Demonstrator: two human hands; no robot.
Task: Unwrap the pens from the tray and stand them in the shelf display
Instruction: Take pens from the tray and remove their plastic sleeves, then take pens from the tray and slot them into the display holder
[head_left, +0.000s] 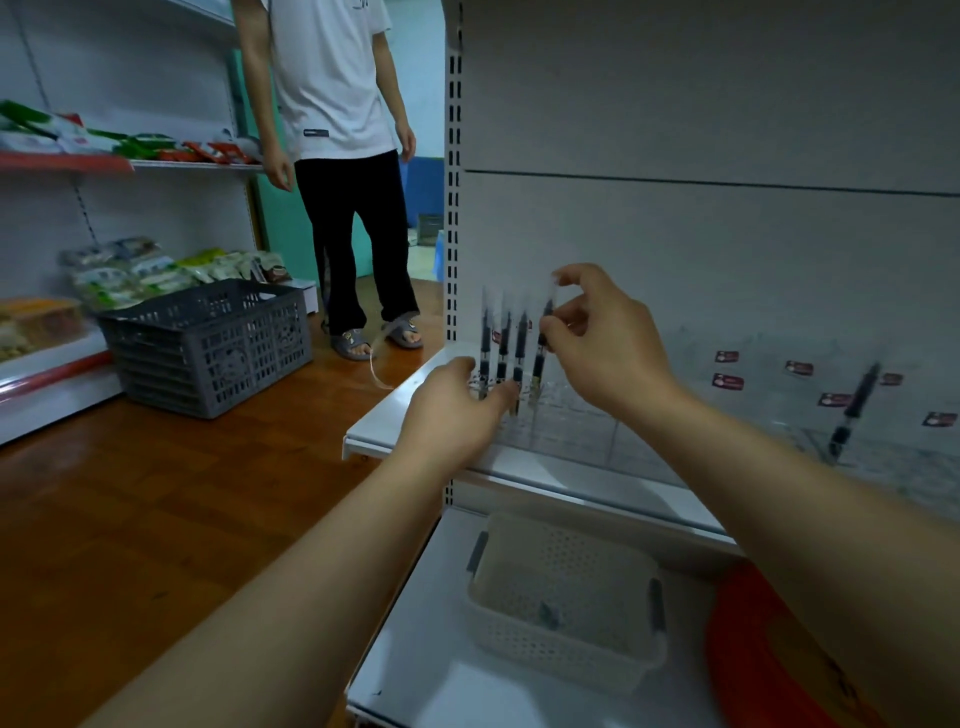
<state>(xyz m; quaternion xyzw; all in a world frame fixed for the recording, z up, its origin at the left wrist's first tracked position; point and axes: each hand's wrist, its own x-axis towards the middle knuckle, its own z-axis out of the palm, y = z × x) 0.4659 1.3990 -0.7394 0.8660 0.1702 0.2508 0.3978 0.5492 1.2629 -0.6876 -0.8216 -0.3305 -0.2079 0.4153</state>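
At the left end of the shelf (415, 387), three pens (503, 345) stand upright in the clear display holder (571, 415), and I am lowering a fourth pen (543, 338) beside them so the row stays neat. My right hand (608, 332) pinches that pen near its top between thumb and fingertips, the other fingers loosely curled. My left hand (457, 410) rests at the holder's front, fingers relaxed and touching the pens' lower ends, probably steadying them; the tray (566, 597) sits below.
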